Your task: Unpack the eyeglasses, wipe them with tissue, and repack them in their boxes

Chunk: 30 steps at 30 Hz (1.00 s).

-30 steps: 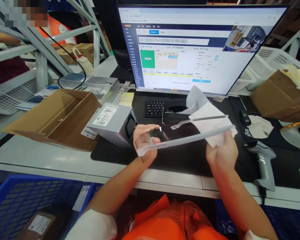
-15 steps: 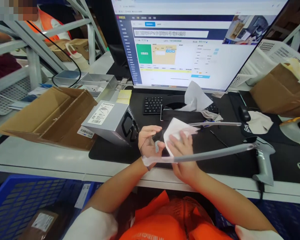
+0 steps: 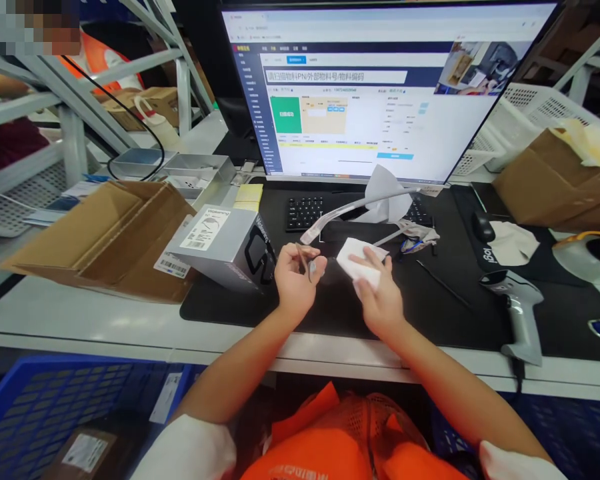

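Note:
My left hand (image 3: 296, 280) is closed in a pinch on the front of a pair of glasses (image 3: 353, 205) with pale translucent temples, which point up and away toward the monitor. My right hand (image 3: 377, 297) presses a folded white cloth (image 3: 353, 257) against the lens area, just right of the left hand. Both hands hover over a black desk mat (image 3: 430, 300). A grey product box (image 3: 220, 243) lies on its side just left of my left hand.
An open cardboard box (image 3: 100, 233) lies at the left. Behind my hands are a keyboard (image 3: 307, 212), crumpled white paper (image 3: 385, 190) and a monitor (image 3: 370, 93). A barcode scanner (image 3: 517, 303) and a mouse (image 3: 483, 227) are at the right. A blue crate (image 3: 40, 407) stands below the desk.
The glasses have turned, so the temples now point away instead of to the right. My right hand brought the cloth from the temple ends in to the lens beside my left hand.

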Tool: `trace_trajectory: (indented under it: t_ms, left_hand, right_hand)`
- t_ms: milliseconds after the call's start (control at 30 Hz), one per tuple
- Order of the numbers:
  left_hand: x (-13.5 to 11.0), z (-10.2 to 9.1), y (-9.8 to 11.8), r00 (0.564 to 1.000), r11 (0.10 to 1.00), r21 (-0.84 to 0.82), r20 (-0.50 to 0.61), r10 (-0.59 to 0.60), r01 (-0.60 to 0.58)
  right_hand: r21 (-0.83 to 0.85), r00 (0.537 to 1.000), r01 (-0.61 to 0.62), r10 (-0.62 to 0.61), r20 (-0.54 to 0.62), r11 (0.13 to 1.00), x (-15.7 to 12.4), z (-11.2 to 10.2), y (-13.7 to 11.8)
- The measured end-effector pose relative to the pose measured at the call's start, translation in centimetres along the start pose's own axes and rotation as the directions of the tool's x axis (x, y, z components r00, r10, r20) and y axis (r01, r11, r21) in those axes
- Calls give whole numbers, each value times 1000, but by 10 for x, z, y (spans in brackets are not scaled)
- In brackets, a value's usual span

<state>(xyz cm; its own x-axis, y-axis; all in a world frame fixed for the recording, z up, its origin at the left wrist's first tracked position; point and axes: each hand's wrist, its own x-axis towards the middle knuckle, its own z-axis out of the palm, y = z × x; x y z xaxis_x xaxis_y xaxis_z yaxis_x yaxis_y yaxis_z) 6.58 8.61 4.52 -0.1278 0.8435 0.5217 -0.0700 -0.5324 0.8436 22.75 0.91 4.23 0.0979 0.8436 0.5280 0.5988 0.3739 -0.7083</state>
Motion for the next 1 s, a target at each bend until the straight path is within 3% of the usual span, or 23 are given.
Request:
trace_trajectory:
  t_ms: [33,67,133,200,300,367,467,600,700,800,1000]
  left_hand:
    - [3,-2,1,1000,1000,10,8,-27,27]
    - [6,-3,3,999,998,34,24,-47,46]
    - [10,-7,7,996,992,121,77,-54,44]
    - [11,-9,12,989,977,214,144,-18,-14]
    - [7,-7,17,973,953,274,221,71,-132]
    - [2,-4,18,961,936,299,255,111,-187]
    - [-4,-1,16,948,900,368,291,127,-233]
    - [-10,0,14,922,834,463,366,130,-302]
    - [-12,1,14,902,784,508,408,145,-356]
    - [-12,2,14,888,746,538,433,155,-392]
    - [-10,0,16,872,663,591,440,212,-460]
  right_hand:
    - [153,985,-149,160,-66,977,2,-3,0]
    - [322,940,-278,326,-103,905,4,-6,-1]
    - [614,828,-411,558,-59,674,8,-11,-2]
    - [766,794,-412,607,37,493,11,-13,-5]
    - [816,820,-416,553,145,403,10,-9,-8]
    - [791,841,-444,500,205,421,3,-3,-10]
    - [698,880,-460,389,274,549,-9,7,-13]
    - [550,944,-326,232,235,769,-16,16,-15]
    - [453,952,-276,177,249,847,-16,18,-14]
    - [439,938,-318,209,278,841,-17,18,-11]
    - [576,912,-403,256,322,711,-15,19,-11]
